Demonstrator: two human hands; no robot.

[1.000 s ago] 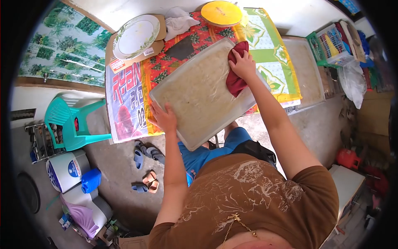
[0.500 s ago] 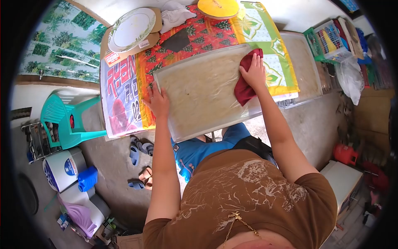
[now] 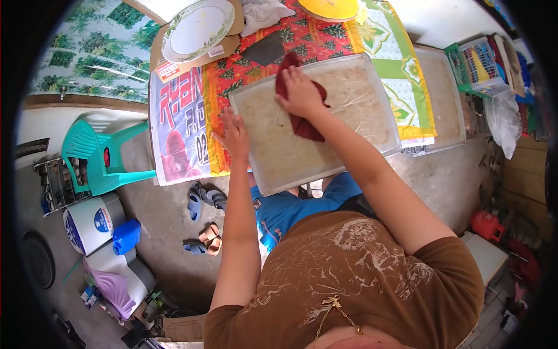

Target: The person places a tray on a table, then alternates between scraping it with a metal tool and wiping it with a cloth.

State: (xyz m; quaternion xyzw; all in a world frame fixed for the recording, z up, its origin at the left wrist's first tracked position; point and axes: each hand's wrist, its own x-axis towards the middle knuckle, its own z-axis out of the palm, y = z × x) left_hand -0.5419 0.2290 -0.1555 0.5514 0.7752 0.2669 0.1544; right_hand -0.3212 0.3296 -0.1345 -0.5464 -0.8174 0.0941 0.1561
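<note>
A large, flat, rectangular panel [image 3: 267, 157] with a translucent rim and a dull beige surface lies tilted at the table's front edge, partly overhanging my lap. My left hand [image 3: 235, 136] rests against its left edge, fingers stretched out and apart. On the panel's upper middle, my right hand [image 3: 302, 93] presses a dark red cloth [image 3: 308, 129] down, its fingers over the fabric. Part of the cloth is hidden under that hand. Pale streaks show on the surface right of the cloth.
On the covered table [image 3: 415, 110] are a white oval plate [image 3: 197, 32] on cardboard, a white cloth [image 3: 264, 16] and a yellow round object [image 3: 328, 7]. A similar panel [image 3: 439, 87] lies at right, near a basket [image 3: 479, 67]. A green chair [image 3: 107, 157] stands left.
My right hand has swept the red cloth leftward from the panel's right side to its upper middle. My left hand stays at the left edge. The whole view has shifted slightly.
</note>
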